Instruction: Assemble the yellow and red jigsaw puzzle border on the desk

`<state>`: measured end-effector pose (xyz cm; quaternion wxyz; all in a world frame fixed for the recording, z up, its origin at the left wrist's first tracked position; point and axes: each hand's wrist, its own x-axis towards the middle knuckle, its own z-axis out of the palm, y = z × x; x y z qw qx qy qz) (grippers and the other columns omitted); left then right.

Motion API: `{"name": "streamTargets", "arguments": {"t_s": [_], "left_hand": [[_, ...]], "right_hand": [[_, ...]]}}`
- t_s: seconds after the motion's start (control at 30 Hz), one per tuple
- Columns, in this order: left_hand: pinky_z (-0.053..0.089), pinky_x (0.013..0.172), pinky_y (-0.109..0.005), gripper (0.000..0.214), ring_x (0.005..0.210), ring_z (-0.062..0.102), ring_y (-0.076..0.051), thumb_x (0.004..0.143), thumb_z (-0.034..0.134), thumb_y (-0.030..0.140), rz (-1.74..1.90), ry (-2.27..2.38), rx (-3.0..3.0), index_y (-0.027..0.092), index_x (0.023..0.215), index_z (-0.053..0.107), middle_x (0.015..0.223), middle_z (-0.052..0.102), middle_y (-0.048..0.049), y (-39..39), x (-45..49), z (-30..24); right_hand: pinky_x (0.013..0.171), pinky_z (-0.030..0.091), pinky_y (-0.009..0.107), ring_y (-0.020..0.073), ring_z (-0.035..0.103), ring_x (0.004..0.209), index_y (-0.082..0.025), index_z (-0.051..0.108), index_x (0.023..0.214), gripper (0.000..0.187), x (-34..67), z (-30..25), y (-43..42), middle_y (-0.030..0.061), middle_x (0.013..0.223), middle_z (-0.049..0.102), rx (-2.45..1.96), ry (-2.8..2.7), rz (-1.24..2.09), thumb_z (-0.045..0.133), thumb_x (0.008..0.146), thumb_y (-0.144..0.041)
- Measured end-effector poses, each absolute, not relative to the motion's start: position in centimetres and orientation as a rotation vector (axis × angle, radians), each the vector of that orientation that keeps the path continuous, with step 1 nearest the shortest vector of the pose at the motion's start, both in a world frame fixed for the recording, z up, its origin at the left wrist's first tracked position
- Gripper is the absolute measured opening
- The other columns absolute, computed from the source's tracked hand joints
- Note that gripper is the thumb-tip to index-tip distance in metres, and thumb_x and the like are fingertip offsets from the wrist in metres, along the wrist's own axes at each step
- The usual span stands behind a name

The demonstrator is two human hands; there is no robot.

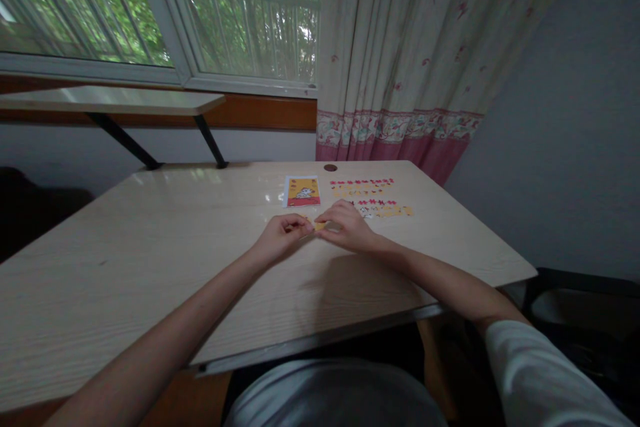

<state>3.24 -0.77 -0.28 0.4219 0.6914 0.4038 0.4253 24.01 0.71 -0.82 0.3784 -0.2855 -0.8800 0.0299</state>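
Fingers [303, 229] of left hand [280, 238] and right hand [350, 228] closed together, pinching small yellow piece [319, 225] between both hands, low over worktop [150, 260]. Piece mostly hidden; long axis seems left-right. Both hands equally near. Beyond fingers: picture card [302, 191]. To right of it: rows of pieces [363, 187].

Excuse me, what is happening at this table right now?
A person sits at a pale wooden table. The left hand and right hand meet near the table's middle and seem to pinch a small yellow piece between their fingertips. Just behind the hands lie a red and yellow picture card and two rows of small red and yellow pieces; neither hand touches them.
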Motion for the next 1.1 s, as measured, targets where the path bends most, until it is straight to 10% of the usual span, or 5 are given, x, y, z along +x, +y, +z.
{"name": "streamTargets", "arguments": {"t_s": [1.1], "left_hand": [[0.041, 0.06, -0.026, 0.02, 0.06, 0.053, -0.014, 0.065, 0.066, 0.036, 1.103, 1.066, 1.712, 0.016, 0.061, 0.066, 0.064, 0.065, -0.0028, -0.32, 2.71, -0.29]], "right_hand": [[0.075, 0.04, 0.032, 0.0167, 0.061, 0.079, -0.02, 0.07, 0.089, 0.018, 24.84, -0.07, 0.78, 0.0036, 0.083, 0.074, -0.606, -2.265, -0.058, 0.056, 0.093, -0.03]]}}
